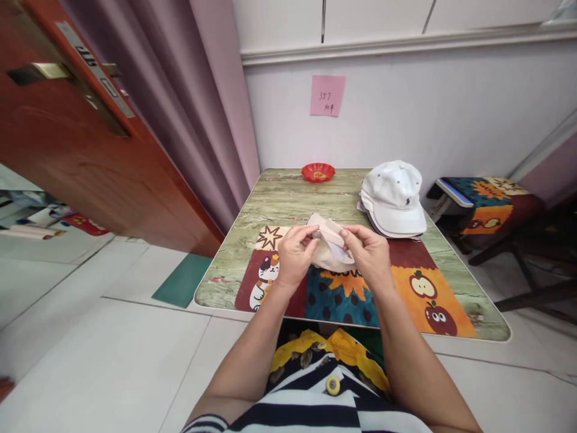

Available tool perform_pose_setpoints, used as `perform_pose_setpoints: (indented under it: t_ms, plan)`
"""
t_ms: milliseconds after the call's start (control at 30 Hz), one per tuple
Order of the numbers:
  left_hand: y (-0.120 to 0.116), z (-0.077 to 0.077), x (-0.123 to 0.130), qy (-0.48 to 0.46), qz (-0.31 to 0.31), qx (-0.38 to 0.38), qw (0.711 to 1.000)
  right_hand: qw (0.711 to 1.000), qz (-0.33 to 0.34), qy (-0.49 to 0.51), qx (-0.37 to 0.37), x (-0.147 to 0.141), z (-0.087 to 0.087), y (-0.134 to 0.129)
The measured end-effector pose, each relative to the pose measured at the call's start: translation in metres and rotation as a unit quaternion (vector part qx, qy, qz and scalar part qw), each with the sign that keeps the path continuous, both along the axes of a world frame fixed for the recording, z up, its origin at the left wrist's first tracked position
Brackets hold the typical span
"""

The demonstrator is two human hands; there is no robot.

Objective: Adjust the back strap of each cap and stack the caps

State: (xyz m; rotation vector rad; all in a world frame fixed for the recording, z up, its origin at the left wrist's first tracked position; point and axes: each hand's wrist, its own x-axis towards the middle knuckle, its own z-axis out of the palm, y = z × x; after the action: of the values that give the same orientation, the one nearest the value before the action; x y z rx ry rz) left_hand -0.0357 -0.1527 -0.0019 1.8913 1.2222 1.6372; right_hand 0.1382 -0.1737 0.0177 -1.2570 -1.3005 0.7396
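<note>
Over the middle of the table, a pale beige cap (333, 260) is held between my two hands, its inside partly showing. My left hand (295, 254) pinches the cap's edge on the left, where a small greyish piece, perhaps a buckle, shows by the fingertips. On the other side my right hand (370, 252) grips the cap's band or strap between thumb and fingers. Fingers cover part of the cap. To the right of my right hand lies a stack of caps topped by a white cap (396, 195) with a small dark logo.
A colourful printed mat (265, 282) covers the front of the wood-patterned table (279, 195). A red scalloped dish (318, 172) stands at the back edge. A pink note (327, 96) is stuck on the wall. At right is a stool (489, 198); at left, a wooden door (112, 156).
</note>
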Motion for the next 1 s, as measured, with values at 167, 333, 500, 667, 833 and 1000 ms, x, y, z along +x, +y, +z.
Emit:
perform_pose_setpoints:
  t_ms: [167, 333, 500, 667, 833, 1000]
  plan:
    - [0.007, -0.009, 0.001, -0.157, -0.080, -0.141, 0.974, 0.998, -0.015, -0.057, -0.022, 0.002, -0.007, 0.003]
    - [0.006, -0.009, 0.004, -0.240, -0.114, -0.210, 0.941, 0.985, -0.038, -0.164, -0.035, 0.001, -0.008, 0.002]
    - [0.002, -0.001, 0.008, -0.273, -0.144, -0.239, 0.921, 0.981, -0.015, -0.194, -0.012, -0.006, -0.009, 0.001]
    - [0.000, 0.000, 0.009, -0.312, -0.160, -0.277, 0.895, 0.993, 0.054, -0.101, -0.014, -0.008, -0.011, 0.002]
    - [0.000, 0.003, 0.009, -0.333, -0.125, -0.280, 0.892, 0.993, 0.058, -0.102, -0.026, -0.006, -0.013, 0.003]
    - [0.002, 0.004, 0.010, -0.383, -0.101, -0.315, 0.862, 0.999, -0.008, -0.040, -0.005, -0.001, -0.009, 0.002]
